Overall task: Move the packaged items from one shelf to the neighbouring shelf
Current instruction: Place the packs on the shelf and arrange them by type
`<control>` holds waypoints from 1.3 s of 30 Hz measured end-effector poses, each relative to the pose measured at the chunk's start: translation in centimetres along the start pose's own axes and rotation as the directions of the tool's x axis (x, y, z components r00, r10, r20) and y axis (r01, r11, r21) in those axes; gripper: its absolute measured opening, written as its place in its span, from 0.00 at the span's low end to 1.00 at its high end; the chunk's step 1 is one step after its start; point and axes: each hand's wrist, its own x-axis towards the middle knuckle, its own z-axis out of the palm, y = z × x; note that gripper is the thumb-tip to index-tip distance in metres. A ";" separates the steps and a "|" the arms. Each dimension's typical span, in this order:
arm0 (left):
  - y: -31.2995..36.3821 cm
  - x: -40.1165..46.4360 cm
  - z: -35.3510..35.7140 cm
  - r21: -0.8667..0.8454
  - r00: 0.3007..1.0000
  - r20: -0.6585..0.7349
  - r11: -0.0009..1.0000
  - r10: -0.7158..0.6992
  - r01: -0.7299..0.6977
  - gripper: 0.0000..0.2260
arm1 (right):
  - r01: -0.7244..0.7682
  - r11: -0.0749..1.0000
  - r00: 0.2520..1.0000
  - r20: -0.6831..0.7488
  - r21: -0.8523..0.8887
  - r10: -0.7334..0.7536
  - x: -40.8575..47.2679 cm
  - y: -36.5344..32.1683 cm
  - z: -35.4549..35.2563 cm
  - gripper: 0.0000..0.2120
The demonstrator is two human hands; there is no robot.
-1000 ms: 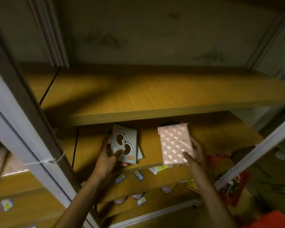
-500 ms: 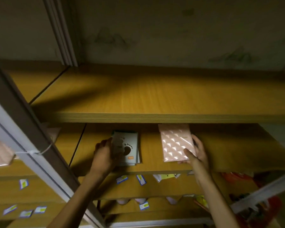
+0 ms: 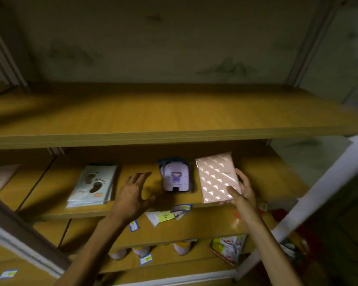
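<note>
Packets on middle shelf (image 3: 267,178): footprint pack (image 3: 92,184) laid down, purple pack (image 3: 176,178) lying flat; left hand (image 3: 132,195) spread, empty; right hand (image 3: 243,188) clasping pink pack (image 3: 216,177), unplaced; more likely remain.

Middle wooden shelf board (image 3: 267,182), left to right: flat footprint-printed packet stack (image 3: 92,185), open left hand (image 3: 132,195) just above the board, small dark-edged packet with a cartoon figure (image 3: 176,176), pink quilted-pattern packet (image 3: 216,177). Right hand (image 3: 243,189) grips that packet's right edge, thumb on its front. Bare wooden upper shelf (image 3: 174,114) lies above. Lower wooden shelf (image 3: 194,226) beneath carries loose small packets near its front.
</note>
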 end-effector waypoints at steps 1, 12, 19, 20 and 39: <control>1.4 0.3 0.6 -0.003 1.000 0.005 1.000 0.003 -0.003 0.32 | -0.002 1.000 1.000 -0.004 0.000 0.002 0.3 0.0 -1.3 0.28; 10.7 4.0 5.5 -0.105 0.997 0.027 0.992 0.078 -0.075 0.31 | -0.127 0.988 0.992 -0.028 -0.088 0.125 5.3 0.9 -9.2 0.27; 12.2 5.1 7.0 -0.098 0.999 0.030 0.995 0.035 -0.032 0.31 | -0.096 0.945 0.995 -0.006 -0.314 0.099 7.4 1.0 -9.9 0.24; 12.3 5.2 7.0 -0.099 0.999 0.029 0.995 0.028 -0.025 0.31 | -0.081 0.923 0.996 -0.009 -0.377 0.084 7.6 1.2 -10.2 0.24; 4.9 -1.8 2.3 -0.030 0.991 -0.093 0.995 -0.100 0.098 0.30 | 0.437 0.530 0.880 0.466 -0.726 -0.088 3.6 -1.1 -2.2 0.24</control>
